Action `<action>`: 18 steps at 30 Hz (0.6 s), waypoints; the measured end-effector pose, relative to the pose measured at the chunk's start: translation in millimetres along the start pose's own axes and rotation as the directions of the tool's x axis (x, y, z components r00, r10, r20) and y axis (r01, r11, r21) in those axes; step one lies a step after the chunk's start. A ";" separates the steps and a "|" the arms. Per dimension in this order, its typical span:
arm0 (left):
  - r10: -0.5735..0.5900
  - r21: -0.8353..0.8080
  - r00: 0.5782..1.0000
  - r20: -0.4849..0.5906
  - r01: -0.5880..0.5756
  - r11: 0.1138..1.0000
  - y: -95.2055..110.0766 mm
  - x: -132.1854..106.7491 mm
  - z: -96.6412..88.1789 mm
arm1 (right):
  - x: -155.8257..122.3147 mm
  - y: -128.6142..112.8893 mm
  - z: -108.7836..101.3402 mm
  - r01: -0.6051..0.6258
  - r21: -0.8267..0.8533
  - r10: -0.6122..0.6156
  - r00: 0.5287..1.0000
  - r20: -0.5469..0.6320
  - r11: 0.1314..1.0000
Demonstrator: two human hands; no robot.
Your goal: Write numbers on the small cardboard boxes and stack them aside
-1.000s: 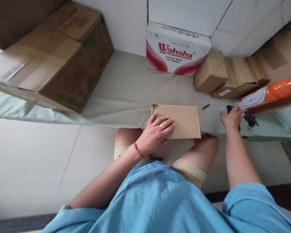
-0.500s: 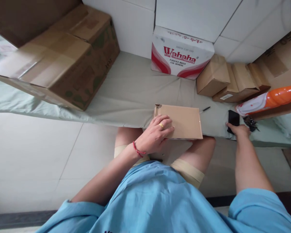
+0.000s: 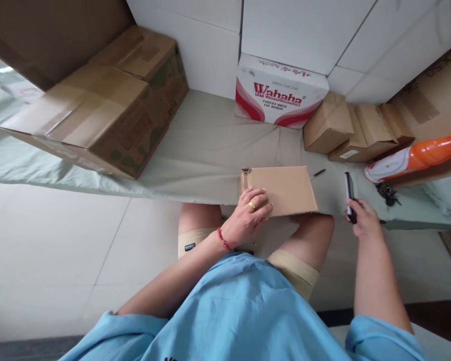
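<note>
The left hand (image 3: 250, 213), wearing a gold ring (image 3: 251, 205) and a red bracelet (image 3: 225, 239), lies over the near left corner of a flat cardboard box (image 3: 291, 190), its fingers side by side on the plain lid; whether it also grips the edge cannot be told. That box sits at the front edge of the cloth-covered surface (image 3: 214, 135), jutting over the person's lap, with a dark, torn-looking patch at its far left corner. The right hand (image 3: 364, 218) is closed around what looks like a phone (image 3: 349, 193), tilted so that mostly its narrow side shows. A black pen (image 3: 318, 173) lies between box and phone; a bunch of keys (image 3: 387, 194) and an orange-and-white bottle (image 3: 417, 156) are to the right

Against the wall stands a white-and-red carton (image 3: 281, 93) reading "Wahaha", with "PURIFIED WATER FOR DRINKING" beneath and red characters along its top. Next to it, one of the small brown boxes (image 3: 327, 125) bears a white label too small to read. The big taped box (image 3: 86, 110) at left has green shapes and illegible dark print
</note>
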State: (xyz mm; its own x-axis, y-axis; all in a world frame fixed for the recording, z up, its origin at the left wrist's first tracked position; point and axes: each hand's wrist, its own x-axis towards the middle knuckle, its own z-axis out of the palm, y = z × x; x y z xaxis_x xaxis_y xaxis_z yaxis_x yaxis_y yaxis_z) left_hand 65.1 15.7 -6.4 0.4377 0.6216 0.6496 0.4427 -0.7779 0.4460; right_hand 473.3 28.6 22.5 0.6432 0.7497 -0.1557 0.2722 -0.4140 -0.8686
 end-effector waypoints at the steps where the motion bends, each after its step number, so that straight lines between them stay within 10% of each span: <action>1: 0.001 -0.005 1.000 -0.031 -0.001 1.000 0.8 -0.4 1.7 | -17.6 -5.2 7.1 -0.007 0.089 0.004 0.999 0.035 0.996; 5: -0.029 -0.031 0.986 -0.165 0.025 0.999 7.8 -4.4 2.2 | -104.7 -36.6 42.5 0.094 0.376 -0.142 0.985 0.102 0.922; 9: -0.108 -0.037 0.958 -0.267 0.102 0.994 14.2 -13.5 -2.6 | -178.8 -69.4 81.1 0.390 0.132 -0.410 0.888 0.208 0.911; 14: -0.185 -0.148 0.939 -0.288 0.147 0.978 13.0 -24.7 -8.0 | -213.6 -85.2 121.1 0.697 -0.102 -0.672 0.713 0.202 0.709; 18: -0.203 -0.177 0.946 -0.253 0.161 0.971 9.3 -28.5 -10.3 | -218.7 -81.3 140.1 0.730 -0.158 -0.716 0.683 0.143 0.665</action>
State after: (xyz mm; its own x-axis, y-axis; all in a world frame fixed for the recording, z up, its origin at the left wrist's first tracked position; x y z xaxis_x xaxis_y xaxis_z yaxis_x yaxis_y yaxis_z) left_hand 48.7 -10.2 -14.5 0.1265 0.7223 0.6799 0.3621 -0.6718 0.6462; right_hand 210.2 -29.4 61.3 0.1419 0.8825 0.4484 0.7635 0.1907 -0.6170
